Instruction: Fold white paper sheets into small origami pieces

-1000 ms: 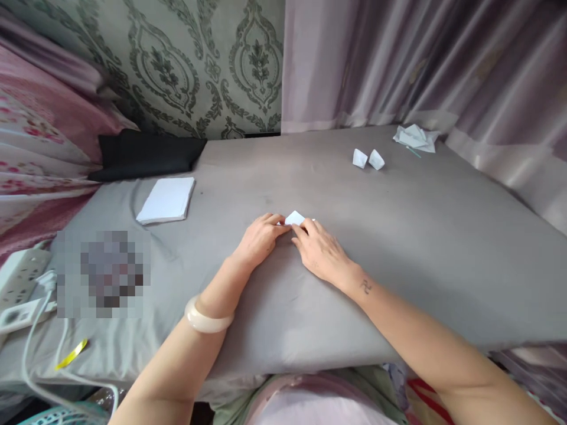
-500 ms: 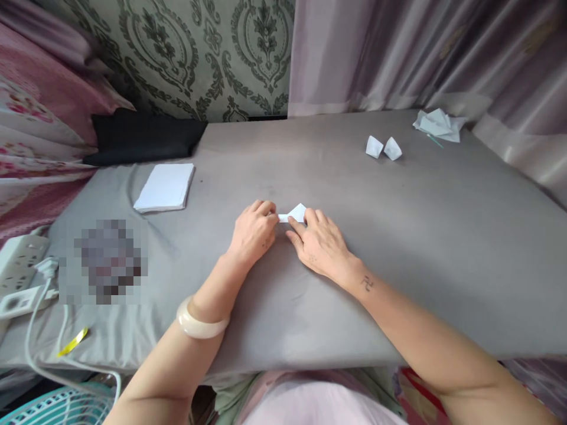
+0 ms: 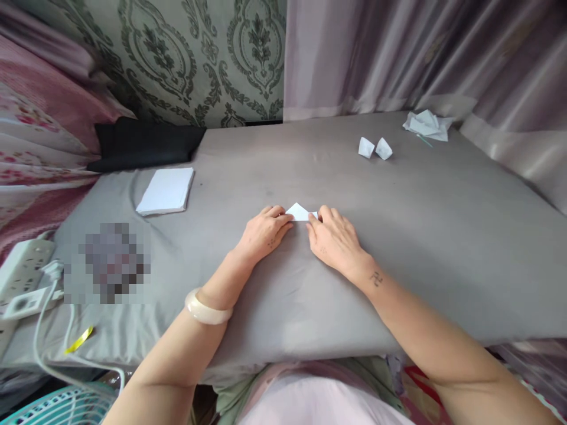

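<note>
A small folded white paper [image 3: 297,212] lies on the grey cloth in front of me, with a pointed peak towards the far side and a straight near edge. My left hand [image 3: 267,231] pinches its left end between thumb and fingers. At the other end, my right hand [image 3: 333,237] grips the paper, thumb on top near a short strip that shows on the right. Both hands rest low against the table, and their fingers cover the paper's two ends.
A stack of white paper [image 3: 166,190] lies to the left, before a folded black cloth [image 3: 148,141]. Two folded paper pieces [image 3: 366,147] stand at the back right, near crumpled white papers [image 3: 427,125]. A power strip [image 3: 26,265] with cables and a yellow strip [image 3: 80,340] are at left.
The paper now shows its peak nearer the left hand, with the short strip on the right instead of the left. Both hands have shifted slightly to the right.
</note>
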Tool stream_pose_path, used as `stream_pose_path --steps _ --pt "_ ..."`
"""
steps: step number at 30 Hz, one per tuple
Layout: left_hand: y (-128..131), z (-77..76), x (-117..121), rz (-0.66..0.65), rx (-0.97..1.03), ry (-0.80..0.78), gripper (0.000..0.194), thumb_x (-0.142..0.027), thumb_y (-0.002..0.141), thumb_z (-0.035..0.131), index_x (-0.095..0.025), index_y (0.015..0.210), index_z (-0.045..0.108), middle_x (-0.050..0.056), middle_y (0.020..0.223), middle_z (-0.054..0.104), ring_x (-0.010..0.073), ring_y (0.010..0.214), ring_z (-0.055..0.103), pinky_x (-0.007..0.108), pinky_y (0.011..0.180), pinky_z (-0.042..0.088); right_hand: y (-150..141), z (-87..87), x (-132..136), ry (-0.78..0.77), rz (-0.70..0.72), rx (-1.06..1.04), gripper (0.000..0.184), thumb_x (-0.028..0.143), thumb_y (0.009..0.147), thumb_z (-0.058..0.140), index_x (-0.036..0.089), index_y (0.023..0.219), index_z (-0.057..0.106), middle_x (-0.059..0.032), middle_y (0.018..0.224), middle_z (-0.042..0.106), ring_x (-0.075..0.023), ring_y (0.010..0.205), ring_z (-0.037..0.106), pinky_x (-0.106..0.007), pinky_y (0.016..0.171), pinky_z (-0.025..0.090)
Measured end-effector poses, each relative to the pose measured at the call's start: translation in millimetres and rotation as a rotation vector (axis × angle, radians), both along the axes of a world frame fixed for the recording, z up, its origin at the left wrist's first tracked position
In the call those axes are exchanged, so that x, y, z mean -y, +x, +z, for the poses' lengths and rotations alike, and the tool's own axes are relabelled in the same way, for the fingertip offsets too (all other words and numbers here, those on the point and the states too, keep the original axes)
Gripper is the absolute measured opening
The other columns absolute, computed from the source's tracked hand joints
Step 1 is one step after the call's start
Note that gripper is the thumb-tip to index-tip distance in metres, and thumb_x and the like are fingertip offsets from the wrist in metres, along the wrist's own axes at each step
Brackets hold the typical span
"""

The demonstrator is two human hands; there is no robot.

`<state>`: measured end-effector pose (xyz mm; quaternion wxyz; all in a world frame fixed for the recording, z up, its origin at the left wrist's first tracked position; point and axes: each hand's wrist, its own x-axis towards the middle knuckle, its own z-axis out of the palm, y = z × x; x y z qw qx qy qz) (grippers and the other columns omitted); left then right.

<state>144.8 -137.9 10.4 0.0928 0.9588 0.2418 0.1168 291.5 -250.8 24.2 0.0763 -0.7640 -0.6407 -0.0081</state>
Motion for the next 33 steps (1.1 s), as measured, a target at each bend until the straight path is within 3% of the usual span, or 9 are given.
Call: stream_pose_path --steps 6,9,12,14,16,18,20,27,33 --pt "11 -7.1 -10 -0.051 0.045 0.033 0.036 -0.037 0.098 0.035 -0.022 0.102 0.067 0.008 0.105 0.062 0.0193 0.094 0.055 0.029 0.079 0.044 11 -4.3 -5 0.069 -0.016 -0.055 0.031 0.023 0.092 0.040 0.016 0.105 0.068 -0.0150 0.102 0.059 -0.0269 0.096 0.054 -0.038 0.076 0.043" --pt "16 -6.3 -11 -0.094 0.025 0.103 0.038 -0.032 0.098 0.032 -0.018 0.097 0.067 0.011 0.099 0.063 0.0208 0.091 0.055 0.033 0.081 0.042 19 -9.6 -11 0.182 -0.051 -0.231 0.025 0.025 0.088 0.048 0.021 0.103 0.067 -0.0112 0.105 0.060 -0.0237 0.094 0.057 -0.035 0.077 0.046" --pt "18 -0.7 -8 -0.023 0.116 0.099 0.035 -0.029 0.097 0.034 -0.016 0.091 0.066 0.012 0.093 0.065 0.0216 0.088 0.055 0.036 0.082 0.041 26 -12.3 -19 0.356 -0.122 -0.522 0.039 0.029 0.082 0.057 0.020 0.119 0.059 -0.0118 0.115 0.059 -0.0224 0.096 0.060 -0.036 0.082 0.048" --pt "18 4.3 -3 0.108 0.316 -0.024 0.031 -0.031 0.096 0.038 -0.016 0.090 0.065 0.009 0.090 0.065 0.0197 0.085 0.055 0.034 0.080 0.042 28 -10.0 -24 0.431 -0.189 -0.798 0.053 0.037 0.075 0.065 0.019 0.124 0.054 -0.0131 0.118 0.059 -0.0229 0.100 0.061 -0.037 0.081 0.051" --pt "18 8.5 5 0.253 0.556 -0.298 0.031 -0.036 0.095 0.040 -0.017 0.088 0.063 0.004 0.077 0.063 0.0157 0.072 0.055 0.028 0.069 0.043 25 -4.2 -27 0.389 -0.193 -1.108 0.058 0.044 0.072 0.069 0.018 0.121 0.055 -0.0129 0.116 0.062 -0.0226 0.103 0.061 -0.036 0.083 0.051" --pt "17 10.9 14 0.271 0.706 -0.593 0.034 -0.044 0.092 0.043 -0.017 0.089 0.063 0.002 0.073 0.062 0.0138 0.065 0.054 0.024 0.060 0.042 19 3.3 -26 0.360 -0.126 -1.333 0.050 0.044 0.072 0.069 0.018 0.113 0.059 -0.0117 0.109 0.067 -0.0215 0.101 0.063 -0.035 0.086 0.050" --pt "17 12.0 22 0.264 0.778 -0.762 0.035 -0.048 0.089 0.048 -0.016 0.086 0.064 0.001 0.072 0.063 0.0128 0.063 0.053 0.024 0.058 0.041 11 10.2 -23 0.360 -0.066 -1.440 0.038 0.043 0.072 0.069 0.018 0.100 0.064 -0.0091 0.100 0.070 -0.0212 0.095 0.066 -0.035 0.085 0.050" --pt "15 19.2 34 0.222 0.842 -0.990 0.032 -0.046 0.084 0.059 -0.015 0.088 0.068 0.002 0.076 0.065 0.0116 0.067 0.054 0.022 0.063 0.041 3 17.7 -12 0.403 -0.065 -1.358 0.023 0.041 0.077 0.064 0.018 0.078 0.067 -0.0025 0.074 0.069 -0.0177 0.072 0.064 -0.029 0.069 0.049" --pt "13 25.8 29 0.222 1.050 -1.108 0.022 -0.036 0.075 0.073 -0.016 0.084 0.074 0.002 0.075 0.068 0.0102 0.067 0.055 0.021 0.064 0.044 0 20.8 -6 0.440 0.074 -0.979 0.016 0.030 0.085 0.057 0.018 0.081 0.067 -0.0009 0.073 0.064 -0.0131 0.065 0.055 -0.025 0.063 0.044"
